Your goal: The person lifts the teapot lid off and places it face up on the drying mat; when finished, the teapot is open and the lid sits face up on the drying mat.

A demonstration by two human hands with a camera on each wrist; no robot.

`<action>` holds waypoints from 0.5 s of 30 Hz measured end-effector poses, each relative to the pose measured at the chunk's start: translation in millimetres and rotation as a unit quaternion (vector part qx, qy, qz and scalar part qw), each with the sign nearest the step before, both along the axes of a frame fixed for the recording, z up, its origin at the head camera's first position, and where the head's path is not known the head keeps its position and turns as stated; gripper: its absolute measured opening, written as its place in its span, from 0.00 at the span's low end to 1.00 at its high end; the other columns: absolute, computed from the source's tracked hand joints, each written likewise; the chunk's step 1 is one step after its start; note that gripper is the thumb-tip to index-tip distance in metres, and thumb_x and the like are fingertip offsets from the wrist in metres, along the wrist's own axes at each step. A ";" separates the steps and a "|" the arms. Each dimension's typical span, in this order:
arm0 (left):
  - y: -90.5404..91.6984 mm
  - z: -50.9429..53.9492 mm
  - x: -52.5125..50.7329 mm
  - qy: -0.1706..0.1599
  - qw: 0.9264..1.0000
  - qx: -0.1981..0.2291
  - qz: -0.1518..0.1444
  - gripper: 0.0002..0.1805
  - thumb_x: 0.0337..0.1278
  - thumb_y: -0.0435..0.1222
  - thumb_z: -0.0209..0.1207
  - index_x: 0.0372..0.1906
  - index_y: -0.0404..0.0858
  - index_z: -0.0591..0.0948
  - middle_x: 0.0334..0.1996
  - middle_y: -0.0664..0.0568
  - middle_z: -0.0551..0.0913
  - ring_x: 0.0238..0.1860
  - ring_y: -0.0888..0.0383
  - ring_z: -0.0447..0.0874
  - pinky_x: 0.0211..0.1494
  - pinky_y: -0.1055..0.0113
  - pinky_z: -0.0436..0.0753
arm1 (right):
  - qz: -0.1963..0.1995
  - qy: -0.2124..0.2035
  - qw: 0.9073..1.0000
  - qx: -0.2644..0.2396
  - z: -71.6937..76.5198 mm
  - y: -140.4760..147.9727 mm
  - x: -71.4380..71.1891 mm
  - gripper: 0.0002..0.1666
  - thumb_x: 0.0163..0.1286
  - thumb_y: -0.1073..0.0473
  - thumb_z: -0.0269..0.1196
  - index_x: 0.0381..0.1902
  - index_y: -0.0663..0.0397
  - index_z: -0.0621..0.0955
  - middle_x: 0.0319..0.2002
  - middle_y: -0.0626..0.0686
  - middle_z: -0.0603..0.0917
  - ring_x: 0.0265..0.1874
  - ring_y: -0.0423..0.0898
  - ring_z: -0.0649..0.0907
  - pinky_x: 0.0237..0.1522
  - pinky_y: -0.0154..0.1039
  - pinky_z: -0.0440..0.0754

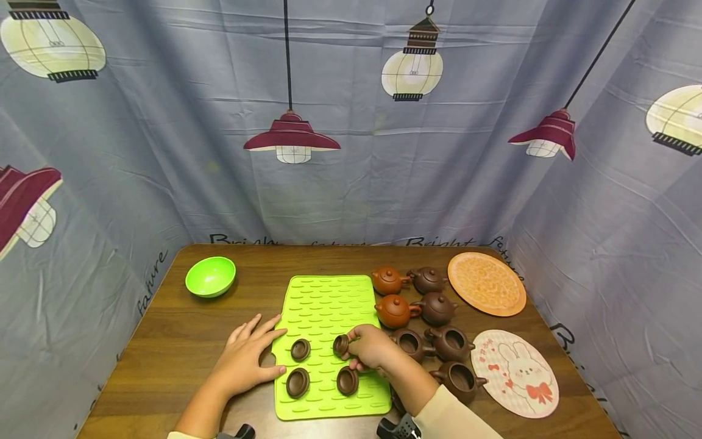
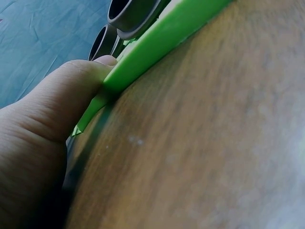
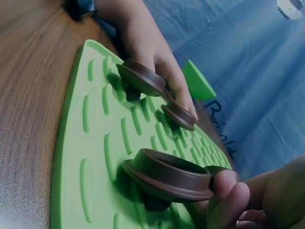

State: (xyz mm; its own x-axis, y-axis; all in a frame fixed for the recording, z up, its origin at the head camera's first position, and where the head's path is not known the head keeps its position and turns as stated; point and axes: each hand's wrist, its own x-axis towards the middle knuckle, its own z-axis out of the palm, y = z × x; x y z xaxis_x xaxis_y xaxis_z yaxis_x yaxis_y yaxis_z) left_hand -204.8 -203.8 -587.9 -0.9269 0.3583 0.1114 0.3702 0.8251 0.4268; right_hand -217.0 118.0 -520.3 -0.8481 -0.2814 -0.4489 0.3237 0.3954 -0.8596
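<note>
We see the right hand (image 1: 374, 349) pinching a small brown lid (image 1: 340, 345) at its edge, tilted over the green mat (image 1: 329, 305); whether that lid touches the mat, we cannot tell. The left hand (image 1: 241, 360) is well apart from it, fingers spread beside the mat's left edge and gripping nothing, its thumb at that edge.

By its looks, we judge the lid light and stiff, possibly smooth enough to slip and likely to chip if dropped; we would take hold of it by the rim, between thumb and fingertips.

Three more lie hollow side up on the mat: the far-left lid (image 1: 300, 349) and the near-left lid (image 1: 298, 383) near the left thumb, the near-right lid (image 1: 348, 381) just beside the right hand.

Farther out, we find open teapots (image 1: 460, 379) and lidded teapots (image 1: 395, 311) right of the mat.
</note>
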 end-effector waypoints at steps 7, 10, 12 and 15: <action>0.5 -0.6 0.4 0.000 1.000 0.001 0.000 0.46 0.51 0.69 0.68 0.76 0.60 0.73 0.83 0.64 0.59 0.84 0.41 0.51 0.80 0.35 0.46 | -0.001 0.001 1.000 0.003 1.2 5.1 1.4 0.20 0.78 0.70 0.53 0.64 0.71 0.76 0.37 0.60 0.87 0.17 0.39 0.81 0.19 0.28 0.80; 0.4 -0.8 0.8 -0.003 1.000 0.004 -0.001 0.46 0.51 0.68 0.69 0.76 0.59 0.74 0.83 0.64 0.59 0.84 0.40 0.51 0.80 0.35 0.46 | 0.004 0.004 1.000 0.004 1.0 7.2 2.2 0.22 0.79 0.70 0.52 0.66 0.72 0.75 0.38 0.60 0.86 0.19 0.41 0.82 0.20 0.29 0.81; 0.2 -0.7 0.6 -0.004 1.000 0.004 -0.001 0.45 0.51 0.68 0.69 0.76 0.59 0.74 0.83 0.63 0.59 0.84 0.40 0.51 0.80 0.35 0.46 | 0.008 0.007 1.000 0.005 0.7 8.3 2.3 0.20 0.79 0.69 0.52 0.64 0.72 0.76 0.38 0.60 0.86 0.19 0.41 0.82 0.21 0.30 0.81; 0.0 -0.6 -0.1 0.002 1.000 0.005 -0.002 0.45 0.51 0.68 0.69 0.75 0.59 0.74 0.83 0.63 0.60 0.83 0.40 0.52 0.80 0.34 0.46 | 0.012 0.011 1.000 0.009 1.0 9.5 2.4 0.18 0.81 0.67 0.51 0.60 0.71 0.79 0.37 0.60 0.85 0.20 0.41 0.82 0.22 0.30 0.81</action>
